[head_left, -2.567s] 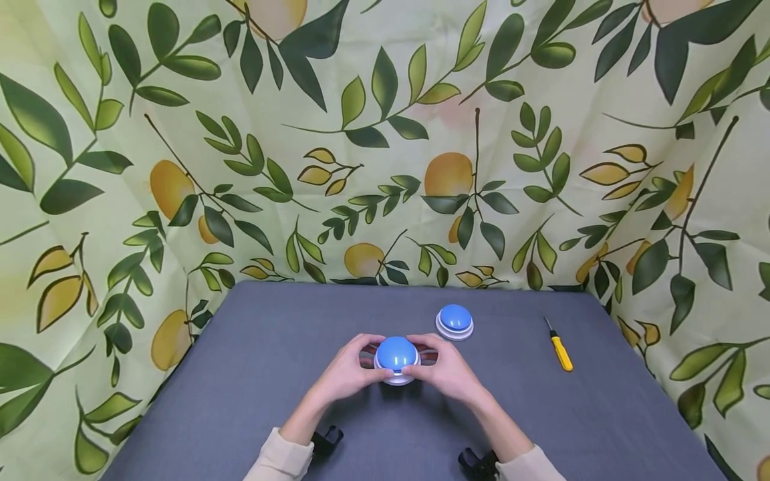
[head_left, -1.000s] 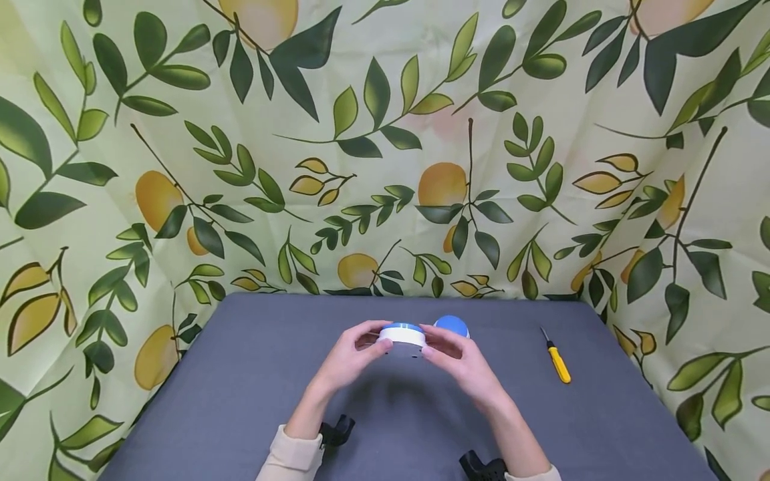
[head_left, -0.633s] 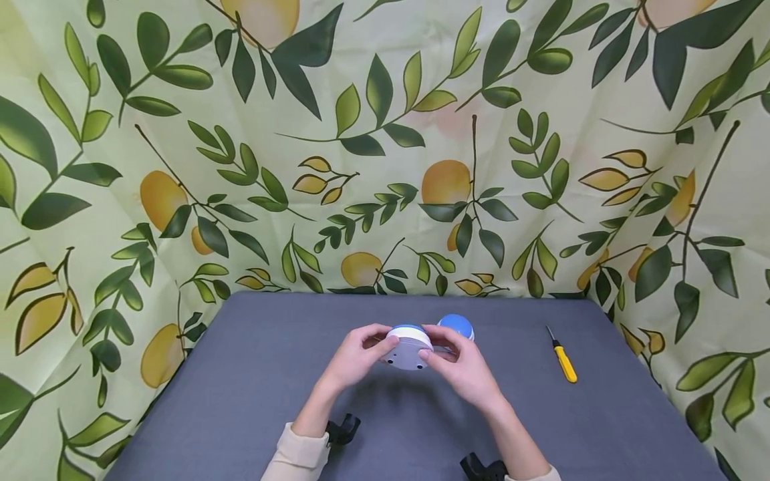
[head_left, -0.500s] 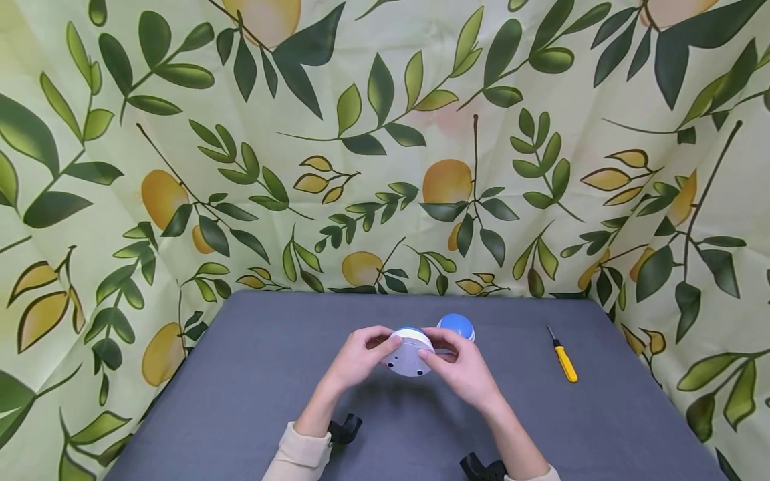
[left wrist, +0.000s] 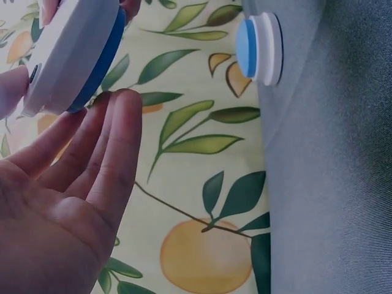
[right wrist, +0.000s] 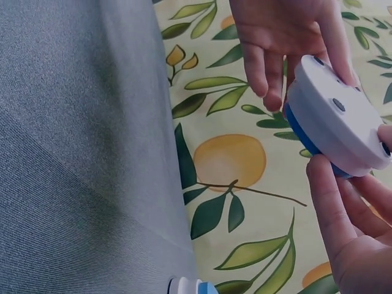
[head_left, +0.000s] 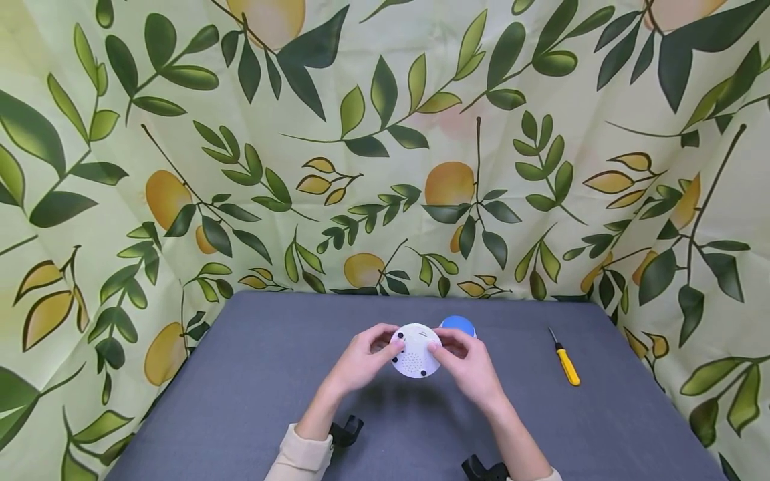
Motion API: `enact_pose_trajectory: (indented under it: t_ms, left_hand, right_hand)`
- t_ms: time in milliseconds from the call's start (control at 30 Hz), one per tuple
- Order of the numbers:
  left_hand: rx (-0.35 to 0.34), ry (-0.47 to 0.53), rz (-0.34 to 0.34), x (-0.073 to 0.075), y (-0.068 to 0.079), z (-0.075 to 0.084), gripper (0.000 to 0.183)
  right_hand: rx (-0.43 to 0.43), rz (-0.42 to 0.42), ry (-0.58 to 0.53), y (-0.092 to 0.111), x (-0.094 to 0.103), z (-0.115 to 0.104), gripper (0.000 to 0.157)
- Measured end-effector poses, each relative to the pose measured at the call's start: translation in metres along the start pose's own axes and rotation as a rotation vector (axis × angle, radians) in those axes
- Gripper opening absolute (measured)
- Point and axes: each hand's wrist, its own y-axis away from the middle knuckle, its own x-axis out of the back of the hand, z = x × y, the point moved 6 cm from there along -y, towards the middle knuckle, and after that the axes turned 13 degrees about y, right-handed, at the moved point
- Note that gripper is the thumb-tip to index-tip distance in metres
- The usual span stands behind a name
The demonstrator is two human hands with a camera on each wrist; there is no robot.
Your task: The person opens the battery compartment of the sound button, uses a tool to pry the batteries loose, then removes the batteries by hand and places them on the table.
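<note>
Between my two hands I hold a round push button (head_left: 415,364), white with a blue dome, clear above the table. Its white underside faces me in the head view, with small black feet and a patch of tiny holes. My left hand (head_left: 356,361) pinches its left edge, thumb on the underside and fingers behind. On the opposite edge my right hand (head_left: 468,366) grips the same way. From the left wrist, the blue side of the button (left wrist: 75,58) points away from the thumb. A second blue-domed button (head_left: 458,325) sits on the table behind my right hand, partly hidden by it.
A screwdriver (head_left: 566,364) with a yellow handle lies on the right of the grey cloth-covered table (head_left: 271,347). A leaf-and-fruit printed curtain (head_left: 385,160) rises at the back and both sides.
The button was lifted off the table and tipped over, from dome up to underside facing me. Both hands kept hold of it and rose with it. The second button and screwdriver stayed put.
</note>
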Motion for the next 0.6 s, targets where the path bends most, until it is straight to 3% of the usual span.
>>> enact_pose_trajectory:
  t_ms: [200,400,600]
  left_hand:
    - [-0.028,0.029,0.001,-0.002,0.002,0.008,0.043]
    - [-0.103,0.033,-0.062,-0.007,0.005,0.015,0.071]
    - [-0.062,-0.014,-0.115,-0.015,0.006,0.013,0.1]
  right_hand:
    - [-0.088,-0.009,-0.067,-0.001,-0.001,0.004,0.034]
    - [-0.141,-0.012,-0.111,-0.001,-0.002,0.008,0.036]
    - [-0.177,-0.049,-0.193,-0.001,-0.007,0.01,0.038]
